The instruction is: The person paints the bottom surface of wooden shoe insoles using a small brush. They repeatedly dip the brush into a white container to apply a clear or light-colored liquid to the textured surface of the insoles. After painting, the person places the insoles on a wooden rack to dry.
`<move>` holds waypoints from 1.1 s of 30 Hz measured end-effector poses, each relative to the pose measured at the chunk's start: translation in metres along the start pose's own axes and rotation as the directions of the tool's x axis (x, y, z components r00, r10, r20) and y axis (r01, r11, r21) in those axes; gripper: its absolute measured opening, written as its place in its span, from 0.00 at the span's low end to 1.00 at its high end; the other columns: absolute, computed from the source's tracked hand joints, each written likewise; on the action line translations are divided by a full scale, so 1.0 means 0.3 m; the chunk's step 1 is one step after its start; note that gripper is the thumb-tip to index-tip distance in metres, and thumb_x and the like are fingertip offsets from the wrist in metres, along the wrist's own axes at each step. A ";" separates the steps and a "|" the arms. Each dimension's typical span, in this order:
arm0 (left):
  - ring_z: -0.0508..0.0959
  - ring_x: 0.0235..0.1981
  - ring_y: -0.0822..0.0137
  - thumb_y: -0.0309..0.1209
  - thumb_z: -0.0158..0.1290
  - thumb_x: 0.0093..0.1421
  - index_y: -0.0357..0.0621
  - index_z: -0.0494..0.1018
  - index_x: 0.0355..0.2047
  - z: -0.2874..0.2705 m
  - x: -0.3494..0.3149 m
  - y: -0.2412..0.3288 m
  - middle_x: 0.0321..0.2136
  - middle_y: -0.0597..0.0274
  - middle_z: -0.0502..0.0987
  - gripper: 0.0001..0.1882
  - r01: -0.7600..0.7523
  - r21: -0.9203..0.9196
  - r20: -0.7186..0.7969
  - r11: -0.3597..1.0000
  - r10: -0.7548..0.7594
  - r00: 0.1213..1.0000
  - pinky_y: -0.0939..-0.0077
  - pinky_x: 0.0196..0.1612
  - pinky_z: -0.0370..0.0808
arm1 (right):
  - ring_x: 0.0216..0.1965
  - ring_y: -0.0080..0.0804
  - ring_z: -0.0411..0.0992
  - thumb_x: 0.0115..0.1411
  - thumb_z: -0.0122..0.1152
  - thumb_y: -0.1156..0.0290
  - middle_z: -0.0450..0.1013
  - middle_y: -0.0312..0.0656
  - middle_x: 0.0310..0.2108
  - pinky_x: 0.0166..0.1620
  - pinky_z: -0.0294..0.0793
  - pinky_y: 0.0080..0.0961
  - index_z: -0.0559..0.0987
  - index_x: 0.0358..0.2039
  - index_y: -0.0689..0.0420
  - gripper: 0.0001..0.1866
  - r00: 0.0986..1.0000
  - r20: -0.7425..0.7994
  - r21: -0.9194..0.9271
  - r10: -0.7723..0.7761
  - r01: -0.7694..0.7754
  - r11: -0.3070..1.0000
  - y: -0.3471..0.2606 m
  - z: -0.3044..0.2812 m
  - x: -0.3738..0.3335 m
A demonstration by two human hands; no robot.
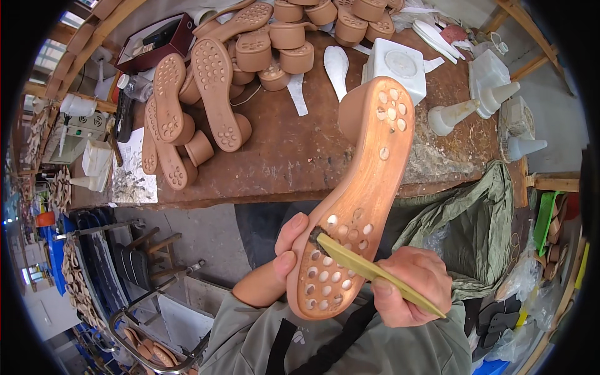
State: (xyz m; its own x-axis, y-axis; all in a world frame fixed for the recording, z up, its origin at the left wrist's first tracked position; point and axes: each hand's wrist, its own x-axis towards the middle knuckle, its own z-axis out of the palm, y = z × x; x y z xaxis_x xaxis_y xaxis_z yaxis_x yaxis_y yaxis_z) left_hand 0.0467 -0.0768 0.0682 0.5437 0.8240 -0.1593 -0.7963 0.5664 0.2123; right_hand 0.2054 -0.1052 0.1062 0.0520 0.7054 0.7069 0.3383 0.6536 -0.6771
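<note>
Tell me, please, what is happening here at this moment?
A person's left hand holds up a heeled, brown shoe sole, its surface shiny and dotted with round hollows. The right hand grips a yellowish flat-handled brush, whose dark tip appears to touch the sole's wide end. On the brown table beyond, many similar soles lie heaped, matte-looking, beside a white container.

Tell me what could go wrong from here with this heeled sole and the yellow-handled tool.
The left hand grips the heeled sole by its wide end, so the heel end, well beyond that grip, might tip or swing.
Its fingers lie close to the dark tip of the yellow-handled tool, so they could get smeared.
The wide end sits close to the grey shirt, so a slip might mark it.
</note>
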 end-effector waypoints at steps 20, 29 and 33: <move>0.61 0.60 0.53 0.57 0.57 0.45 0.43 0.50 0.61 -0.291 0.247 0.021 0.59 0.48 0.59 0.50 -0.243 0.749 0.510 -0.616 0.303 0.805 0.53 0.60 0.59 | 0.22 0.22 0.71 0.55 0.62 0.77 0.75 0.40 0.25 0.27 0.70 0.19 0.79 0.35 0.68 0.08 0.698 -0.239 0.218 0.675 -0.638 0.738 0.359 -0.188 0.012; 0.62 0.59 0.50 0.45 0.70 0.36 0.35 0.43 0.61 -0.366 0.341 0.020 0.59 0.42 0.55 0.61 -0.403 0.810 0.579 -0.425 0.475 0.663 0.57 0.61 0.58 | 0.26 0.25 0.72 0.56 0.62 0.74 0.76 0.42 0.28 0.30 0.70 0.19 0.80 0.36 0.62 0.07 0.839 -0.172 -0.284 0.516 -0.543 0.790 0.591 -0.188 -0.025; 0.59 0.59 0.44 0.41 0.68 0.40 0.36 0.39 0.60 -0.345 0.336 0.039 0.56 0.39 0.54 0.58 -0.381 0.761 0.613 -0.525 0.388 0.688 0.54 0.59 0.61 | 0.26 0.27 0.72 0.56 0.62 0.74 0.76 0.43 0.28 0.30 0.70 0.20 0.80 0.36 0.62 0.07 0.849 -0.142 -0.311 0.508 -0.526 0.792 0.604 -0.174 -0.014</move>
State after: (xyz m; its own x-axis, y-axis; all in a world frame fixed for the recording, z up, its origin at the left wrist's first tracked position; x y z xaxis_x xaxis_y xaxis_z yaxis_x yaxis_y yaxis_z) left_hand 0.0646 0.0116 -0.0452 0.2277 0.7941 0.5635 0.4126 -0.6029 0.6828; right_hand 0.3156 -0.0042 -0.0087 0.3494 0.8925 0.2853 0.5324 0.0614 -0.8443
